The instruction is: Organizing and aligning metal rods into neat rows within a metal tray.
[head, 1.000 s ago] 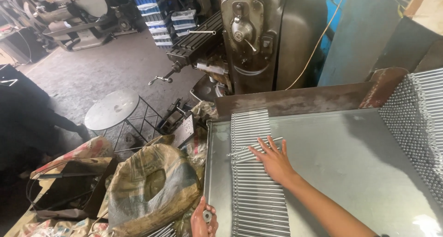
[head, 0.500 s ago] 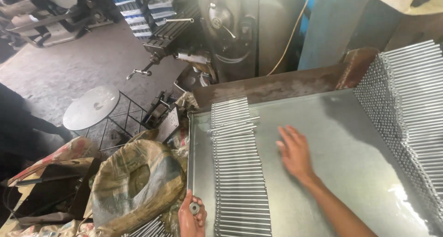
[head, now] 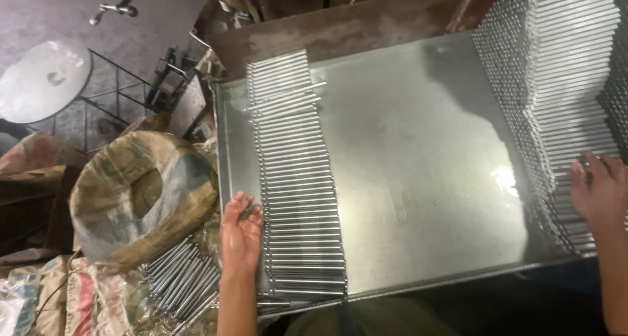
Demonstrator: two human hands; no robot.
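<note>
A shiny sheet-metal tray (head: 425, 179) lies in front of me. On its left part thin metal rods (head: 297, 192) lie side by side in one long row. My left hand (head: 241, 231) rests at that row's left edge near the front, fingers apart, holding nothing. A tall stack of the same rods (head: 556, 68) fills the tray's right side. My right hand (head: 598, 192) lies on the front of this stack with its fingers bent over the rods; whether it grips any is unclear.
A coil wrapped in sacking (head: 140, 192) sits left of the tray, with a bundle of loose rods (head: 180, 283) below it. A round grey disc on a wire frame (head: 42, 77) stands on the floor at far left. A rusty beam (head: 340, 28) borders the tray's far edge.
My right hand has left the middle of the tray and gone right onto the rod stack. My left hand has moved up to the row's edge. The view has tilted down and closer.
</note>
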